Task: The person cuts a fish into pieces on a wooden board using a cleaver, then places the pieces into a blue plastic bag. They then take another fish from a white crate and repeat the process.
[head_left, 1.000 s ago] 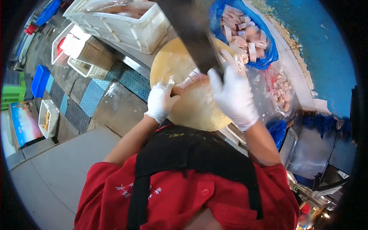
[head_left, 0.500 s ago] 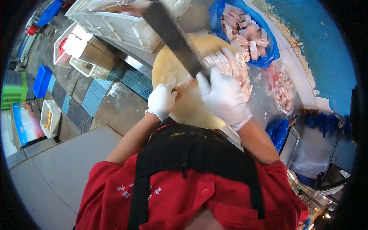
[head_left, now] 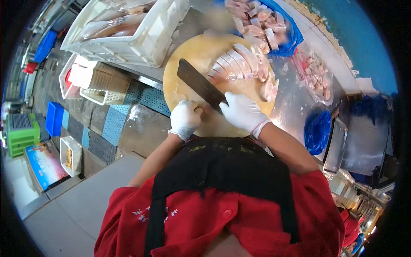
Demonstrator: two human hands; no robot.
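A round yellowish cutting board (head_left: 188, 51) lies on a metal counter. My right hand (head_left: 242, 112), in a white glove, grips a dark cleaver (head_left: 199, 85) whose blade rests low across the board. My gloved left hand (head_left: 186, 117) holds a small piece of fish at the board's near edge, right beside the blade. A row of cut fish slices (head_left: 239, 64) fans out on the far right of the board.
A blue bag of fish pieces (head_left: 265, 21) and a clear bag of scraps (head_left: 314, 75) lie past the board. A white crate of wrapped fish (head_left: 128, 30) stands at the left. A blue bag (head_left: 317, 130) and metal tray (head_left: 336, 143) sit at right. Crates stand on the floor.
The cleaver has come down from raised over the board to lying low on it. My head has tipped, so the board sits lower in view. The left hand stays on the fish piece.
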